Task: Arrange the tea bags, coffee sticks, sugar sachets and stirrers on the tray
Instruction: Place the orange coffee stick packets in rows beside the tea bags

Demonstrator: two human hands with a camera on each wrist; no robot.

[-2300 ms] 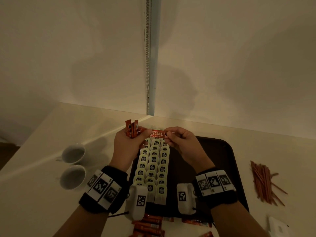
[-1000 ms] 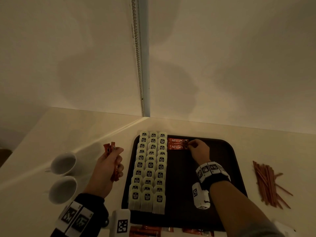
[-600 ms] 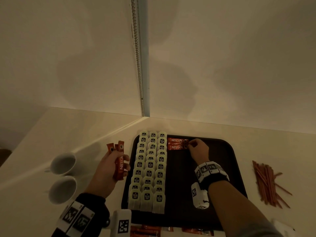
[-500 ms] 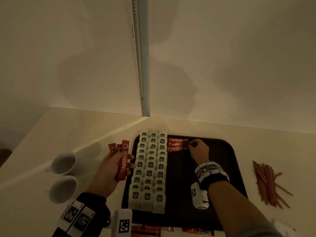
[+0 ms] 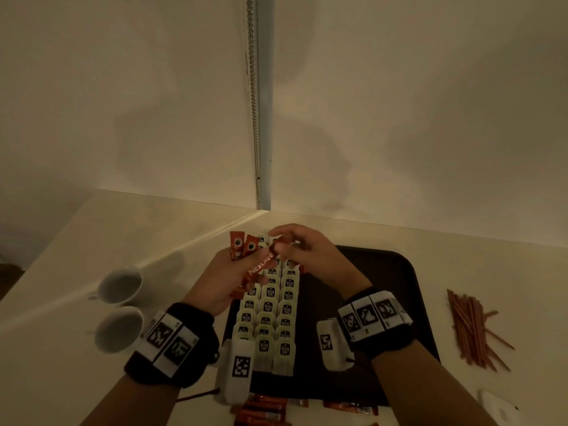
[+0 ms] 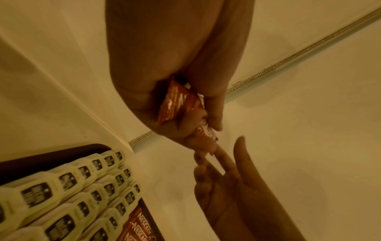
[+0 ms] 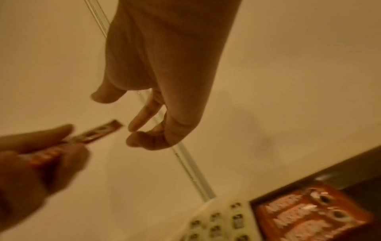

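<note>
A red Nescafé coffee stick (image 5: 259,265) slants between the two hands above the far end of the tea-bag rows. The left hand (image 5: 222,278) is curled round a small bundle of coffee sticks (image 5: 241,248), whose ends fan out above its fingers. The right hand (image 5: 302,249) has its thumb and fingers bent at the slanted stick's upper end; whether they pinch it cannot be told, since the right wrist view shows them apart from it. Tea bags (image 5: 267,315) fill three rows down the left part of the dark tray (image 5: 396,290), with coffee sticks laid flat (image 7: 309,215) beside their far end. Wooden stirrers (image 5: 475,330) lie on the counter to the right, and two white cups (image 5: 118,305) stand to the left.
</note>
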